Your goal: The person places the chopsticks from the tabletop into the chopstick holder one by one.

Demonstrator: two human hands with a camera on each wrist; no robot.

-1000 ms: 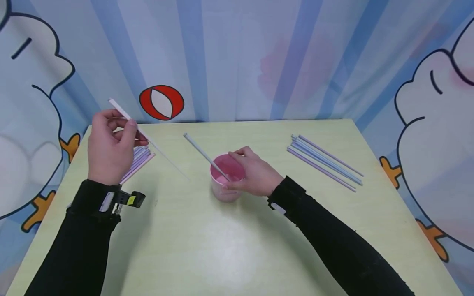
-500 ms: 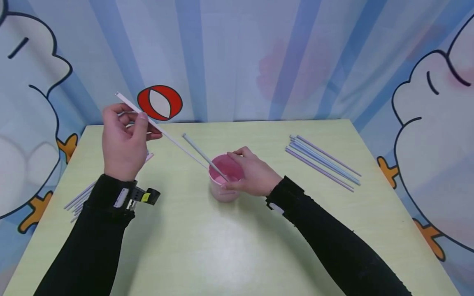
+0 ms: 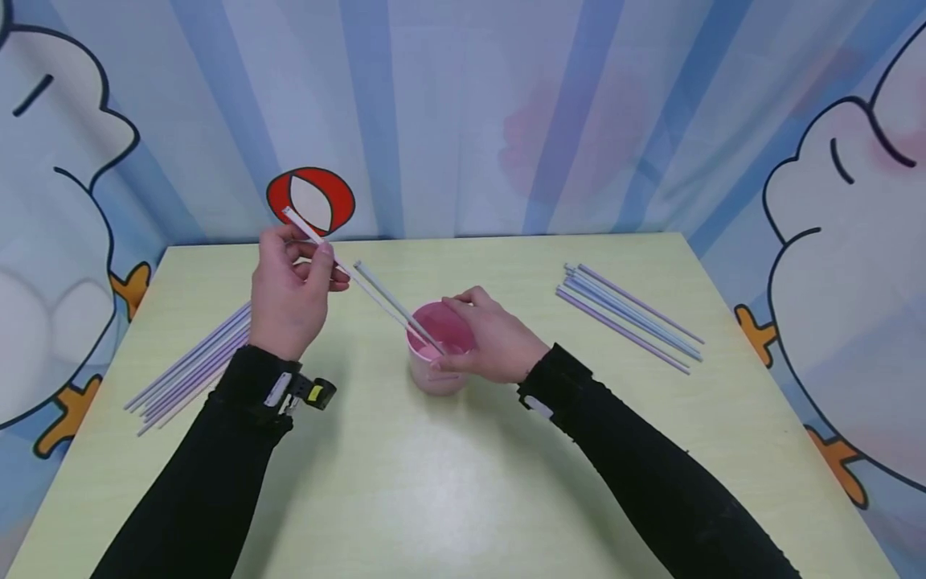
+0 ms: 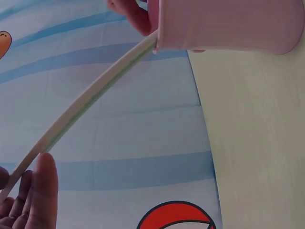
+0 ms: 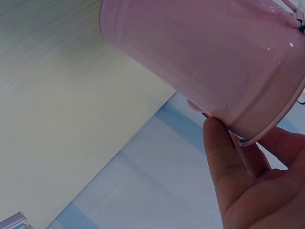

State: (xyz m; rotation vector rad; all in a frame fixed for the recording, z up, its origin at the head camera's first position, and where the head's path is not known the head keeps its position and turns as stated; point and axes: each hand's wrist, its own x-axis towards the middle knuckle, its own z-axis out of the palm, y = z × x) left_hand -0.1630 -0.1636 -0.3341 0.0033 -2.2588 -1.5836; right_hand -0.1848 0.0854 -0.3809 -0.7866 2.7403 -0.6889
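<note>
My left hand point(image 3: 289, 301) pinches a thin pale pink straw point(image 3: 373, 296) near its upper end, between thumb and fingers. The straw slants down to the right, its lower end inside the mouth of a pink cup point(image 3: 436, 378). A grey-blue straw point(image 3: 381, 287) leans in the same cup, tilted to the left. In the left wrist view the pale straw point(image 4: 81, 107) passes over the rim, overlapping the other one. My right hand point(image 3: 502, 342) grips the upright cup on its right side at the rim, thumb in front and fingers behind; the right wrist view shows this thumb point(image 5: 220, 157) against the wall.
On the left of the table point(image 3: 434, 498) lies a bunch of purple and pink straws point(image 3: 191, 362), partly behind my left arm. Several blue and purple straws point(image 3: 625, 310) lie at the right. A printed blue curtain point(image 3: 463, 121) stands behind the table's back edge.
My left hand has moved right with the pale straw, bringing its lower end into the cup. The left bunch of straws is more exposed. My right hand stays on the cup.
</note>
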